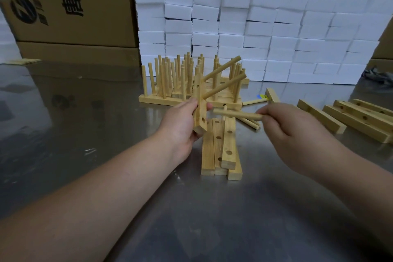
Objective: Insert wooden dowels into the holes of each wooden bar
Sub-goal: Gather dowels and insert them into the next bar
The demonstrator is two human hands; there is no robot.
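Left grip (180,122) holds bar (199,93), right grip (282,127) pinches dowel (236,114)

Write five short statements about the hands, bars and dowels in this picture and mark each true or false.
1. The left hand grips a wooden bar with two inserted dowels sticking out. True.
2. The right hand is empty. False: it pinches a loose dowel.
3. Every hole in the held bar is filled. False: a hole near its lower end is open.
4. Finished bars with upright dowels stand behind the hands. True.
5. The stacked blocks at the back are black. False: they are white.
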